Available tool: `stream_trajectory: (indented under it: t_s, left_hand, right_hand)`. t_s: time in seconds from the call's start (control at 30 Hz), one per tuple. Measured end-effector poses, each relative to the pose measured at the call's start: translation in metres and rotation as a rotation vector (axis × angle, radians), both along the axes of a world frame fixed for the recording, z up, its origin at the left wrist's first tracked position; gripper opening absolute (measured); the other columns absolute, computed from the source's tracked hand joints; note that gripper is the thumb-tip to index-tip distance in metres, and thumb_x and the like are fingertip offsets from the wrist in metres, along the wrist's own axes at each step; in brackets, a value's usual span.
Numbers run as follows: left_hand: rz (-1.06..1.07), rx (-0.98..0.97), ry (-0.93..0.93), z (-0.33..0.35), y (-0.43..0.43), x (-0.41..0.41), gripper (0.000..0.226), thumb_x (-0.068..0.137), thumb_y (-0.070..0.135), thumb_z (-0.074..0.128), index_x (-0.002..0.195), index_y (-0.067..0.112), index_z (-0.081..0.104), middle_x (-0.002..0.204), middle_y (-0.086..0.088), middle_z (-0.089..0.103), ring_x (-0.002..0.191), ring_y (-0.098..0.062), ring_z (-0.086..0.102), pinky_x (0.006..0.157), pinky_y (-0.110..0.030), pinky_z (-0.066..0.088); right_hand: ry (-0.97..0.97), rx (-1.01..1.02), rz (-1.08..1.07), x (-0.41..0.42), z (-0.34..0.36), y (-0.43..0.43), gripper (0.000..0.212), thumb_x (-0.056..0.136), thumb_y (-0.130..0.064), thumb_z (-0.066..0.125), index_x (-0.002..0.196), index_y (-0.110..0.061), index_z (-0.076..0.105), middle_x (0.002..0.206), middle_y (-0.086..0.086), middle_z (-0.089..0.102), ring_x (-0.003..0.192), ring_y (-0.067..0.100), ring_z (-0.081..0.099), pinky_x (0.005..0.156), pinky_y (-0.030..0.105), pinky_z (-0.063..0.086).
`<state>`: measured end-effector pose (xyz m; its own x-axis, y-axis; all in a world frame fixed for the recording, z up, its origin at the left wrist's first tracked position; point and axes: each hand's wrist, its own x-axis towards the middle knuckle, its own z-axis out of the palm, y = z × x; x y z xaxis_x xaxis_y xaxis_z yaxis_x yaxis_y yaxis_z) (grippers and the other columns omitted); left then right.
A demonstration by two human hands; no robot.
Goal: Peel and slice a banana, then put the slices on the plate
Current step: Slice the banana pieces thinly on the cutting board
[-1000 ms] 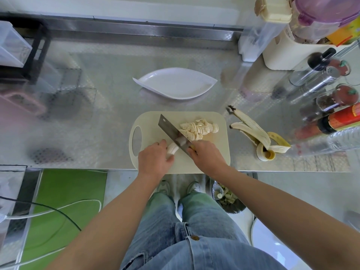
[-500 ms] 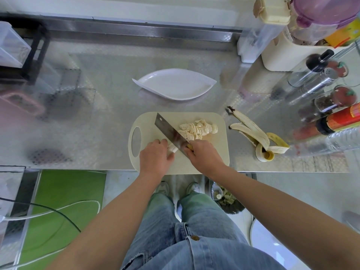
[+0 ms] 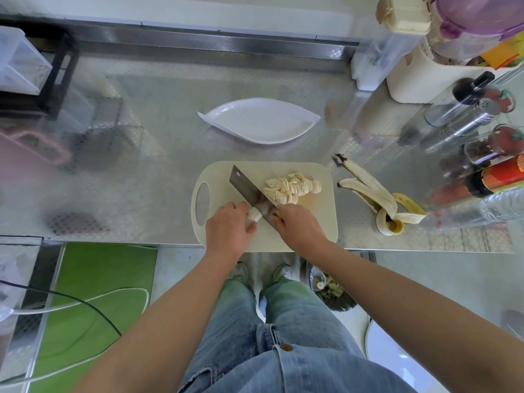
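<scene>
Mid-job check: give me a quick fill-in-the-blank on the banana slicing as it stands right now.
1. The right hand grips the ____, its blade against the banana stub that the left hand holds.
2. The cut slices lie piled on the ____.
3. The white plate holds ____ slices.
4. The banana peel lies on the counter, to the ____ of the slices.
Missing words: cleaver; cutting board; no; right.
</scene>
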<state>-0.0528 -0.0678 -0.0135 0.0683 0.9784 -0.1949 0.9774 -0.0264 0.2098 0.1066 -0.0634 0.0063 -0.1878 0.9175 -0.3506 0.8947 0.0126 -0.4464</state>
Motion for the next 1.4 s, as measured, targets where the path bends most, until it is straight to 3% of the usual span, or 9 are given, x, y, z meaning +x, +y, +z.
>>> stream_trajectory:
  t_s: [0.17, 0.33, 0.73, 0.9, 1.4]
  left_hand:
    - [-0.005, -0.018, 0.038, -0.0009, -0.0017, -0.0025, 0.035, 0.089, 0.048, 0.052, 0.108, 0.019, 0.054, 0.096, -0.001, 0.060, 0.086, -0.020, 0.057, 0.060, -0.031, 0.039]
    - [-0.007, -0.015, 0.037, -0.0017, -0.0025, -0.0032, 0.034, 0.090, 0.047, 0.051, 0.108, 0.018, 0.054, 0.095, -0.002, 0.061, 0.086, -0.021, 0.057, 0.062, -0.031, 0.040]
    - [-0.003, -0.004, 0.018, -0.0023, -0.0036, -0.0029, 0.032, 0.090, 0.045, 0.053, 0.106, 0.018, 0.055, 0.095, -0.002, 0.060, 0.087, -0.020, 0.056, 0.060, -0.030, 0.037]
    - [-0.005, 0.007, -0.002, -0.0028, -0.0036, -0.0026, 0.031, 0.090, 0.043, 0.055, 0.108, 0.017, 0.056, 0.097, -0.003, 0.058, 0.087, -0.020, 0.055, 0.061, -0.029, 0.036]
    - [-0.020, 0.020, -0.033, -0.0030, -0.0049, -0.0017, 0.029, 0.091, 0.037, 0.056, 0.113, 0.019, 0.056, 0.100, -0.003, 0.056, 0.089, -0.020, 0.056, 0.061, -0.029, 0.039]
  right_hand:
    - [0.042, 0.063, -0.013, 0.0020, -0.0007, -0.0036, 0.033, 0.098, -0.033, 0.044, 0.088, -0.004, 0.056, 0.079, 0.009, 0.056, 0.072, 0.028, 0.051, 0.062, 0.037, 0.040]
    - [0.052, 0.089, 0.012, 0.0034, 0.0040, -0.0034, 0.029, 0.098, -0.031, 0.045, 0.077, -0.011, 0.047, 0.074, 0.005, 0.048, 0.067, 0.024, 0.044, 0.060, 0.032, 0.030]
    - [0.011, 0.061, 0.011, 0.0009, 0.0032, -0.0018, 0.034, 0.098, -0.033, 0.043, 0.087, -0.004, 0.056, 0.078, 0.009, 0.054, 0.071, 0.028, 0.050, 0.059, 0.033, 0.034]
    - [0.007, 0.008, 0.002, -0.0001, -0.0019, -0.0015, 0.026, 0.097, -0.028, 0.045, 0.076, -0.013, 0.045, 0.077, 0.007, 0.051, 0.073, 0.030, 0.052, 0.060, 0.034, 0.035]
    - [0.053, 0.046, 0.020, 0.0013, 0.0075, 0.0003, 0.031, 0.098, -0.034, 0.044, 0.075, -0.013, 0.046, 0.073, 0.005, 0.050, 0.065, 0.024, 0.046, 0.058, 0.032, 0.031]
